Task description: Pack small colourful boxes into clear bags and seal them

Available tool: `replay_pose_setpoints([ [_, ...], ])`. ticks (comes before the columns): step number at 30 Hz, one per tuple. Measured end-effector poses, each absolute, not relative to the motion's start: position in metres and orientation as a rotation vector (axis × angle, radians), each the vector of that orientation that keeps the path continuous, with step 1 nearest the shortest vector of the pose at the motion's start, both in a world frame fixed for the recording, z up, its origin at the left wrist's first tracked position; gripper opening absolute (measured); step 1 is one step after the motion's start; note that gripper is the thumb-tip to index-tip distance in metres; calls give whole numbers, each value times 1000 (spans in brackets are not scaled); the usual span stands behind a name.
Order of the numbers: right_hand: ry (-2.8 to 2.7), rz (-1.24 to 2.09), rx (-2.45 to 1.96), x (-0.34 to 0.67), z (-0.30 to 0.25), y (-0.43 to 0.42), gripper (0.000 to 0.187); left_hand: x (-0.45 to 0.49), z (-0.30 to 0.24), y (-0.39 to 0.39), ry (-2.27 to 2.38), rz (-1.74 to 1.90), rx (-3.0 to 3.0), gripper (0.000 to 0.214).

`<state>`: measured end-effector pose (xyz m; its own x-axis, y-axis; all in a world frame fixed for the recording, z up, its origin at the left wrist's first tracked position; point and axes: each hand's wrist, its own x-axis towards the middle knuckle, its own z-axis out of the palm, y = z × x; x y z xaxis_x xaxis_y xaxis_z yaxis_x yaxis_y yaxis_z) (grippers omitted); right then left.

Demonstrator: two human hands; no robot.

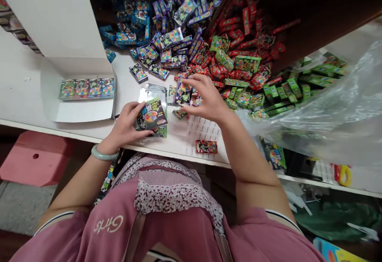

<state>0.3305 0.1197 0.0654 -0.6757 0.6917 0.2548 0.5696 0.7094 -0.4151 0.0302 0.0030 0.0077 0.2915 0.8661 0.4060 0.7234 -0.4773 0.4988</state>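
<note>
My left hand (pixel 127 123) grips a printed packet bag (pixel 151 115) near the front edge of the white table (pixel 24 90), fingers wrapped round its left side. My right hand (pixel 205 98) hovers over small candy boxes, its fingertips pinched on a purple box (pixel 182 90). Beside them lie clear flat bags (pixel 152 90) and a single red box (pixel 206 146) on a printed sheet.
Heaps of small boxes cover the back: blue and purple (pixel 167 27), red (pixel 244 35), green (pixel 295 87). An open white carton (pixel 80 94) at left holds a row of packed boxes. A clear plastic bag (pixel 334 110) bulges at right. A pink stool (pixel 32 158) stands below.
</note>
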Motion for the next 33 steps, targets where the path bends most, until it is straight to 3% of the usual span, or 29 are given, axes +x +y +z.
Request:
replay_pose_setpoints([
  [5,-2790,360,-746,338,92,81,69,37,4,7,1348,939,2485,94],
  [11,-2869,508,-658,332,82,71,64,48,4,3,1263,901,2524,95],
  [17,-2614,671,-851,324,67,65,85,45,1,-1,1401,873,2443,93],
  [22,-2392,855,-941,313,60,46,48,49,-4,1,1386,920,2464,95],
  [25,-2267,998,-968,310,55,50,41,52,-4,1,1337,959,2479,96],
  [29,-2031,925,-1159,300,46,102,30,43,5,0,1336,1045,2398,96],
  [33,-2307,766,-1184,242,47,178,25,32,15,-3,1287,1192,2254,94],
])
